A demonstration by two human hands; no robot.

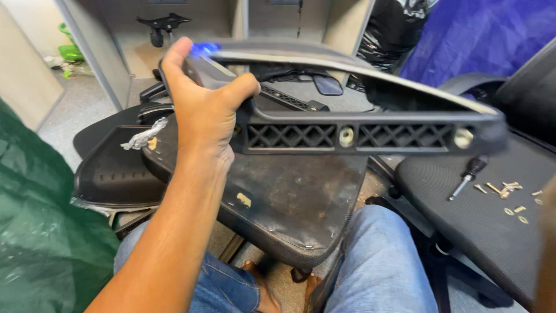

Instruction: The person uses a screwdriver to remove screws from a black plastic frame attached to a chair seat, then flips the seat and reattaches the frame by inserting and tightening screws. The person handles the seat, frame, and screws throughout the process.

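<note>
Head view: chair parts [289, 197] across grey floor [87, 110].

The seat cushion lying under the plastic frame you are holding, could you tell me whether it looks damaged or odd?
Yes. The black seat cushion is upside down, its underside scuffed and dusty brown, with a pale torn patch near its left edge. Loose screws and a screwdriver lie scattered on the mesh seat at right. The left hand grips the plastic frame.

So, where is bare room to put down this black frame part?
The worn seat pan under the left hand is bare between the frame part and the knees. The mesh seat at right is free nearest the knee; its far side is crowded with a screwdriver and loose screws.
</note>
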